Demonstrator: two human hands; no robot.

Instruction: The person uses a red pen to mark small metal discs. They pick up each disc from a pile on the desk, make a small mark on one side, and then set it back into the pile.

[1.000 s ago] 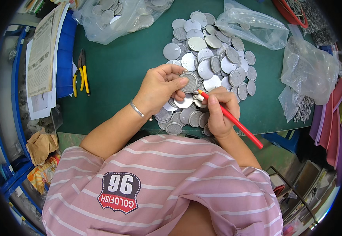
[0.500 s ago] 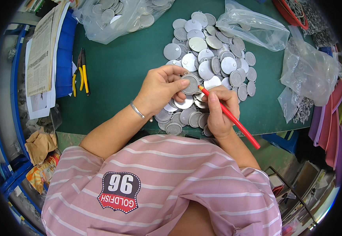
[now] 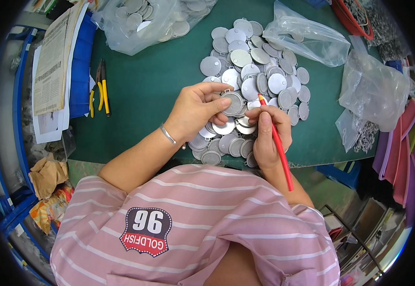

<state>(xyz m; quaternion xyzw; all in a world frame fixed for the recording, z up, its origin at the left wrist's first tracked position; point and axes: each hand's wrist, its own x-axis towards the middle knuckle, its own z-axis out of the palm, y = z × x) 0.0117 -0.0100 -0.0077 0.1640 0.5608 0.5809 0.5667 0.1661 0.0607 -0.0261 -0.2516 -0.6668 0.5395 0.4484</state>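
Note:
Between thumb and fingers, my left hand [image 3: 199, 106] pinches a round grey metal medal [image 3: 233, 103] with a small loop at its top edge. My right hand [image 3: 270, 131] grips a red pencil [image 3: 280, 151], its tip pointing up and away from the medal. Under and beyond both hands spreads a loose pile of similar metal medals [image 3: 240, 58], some with smooth shiny faces up, others showing a raised rim. The nearest part of the pile [image 3: 211, 158] lies by the table's front edge. Some medals are hidden beneath my hands.
A clear bag of medals [image 3: 136, 33] stands at the far left of the green table [image 3: 145, 71]. Yellow-handled pliers [image 3: 102, 90] lie beside a blue bin [image 3: 80, 71] with papers. Clear plastic bags [image 3: 307, 38] and a red basket [image 3: 353, 19] are at the right.
The pencil tip has moved off the medal's edge, to the right and slightly farther away, and the pencil stands more upright. My left hand still holds the medal.

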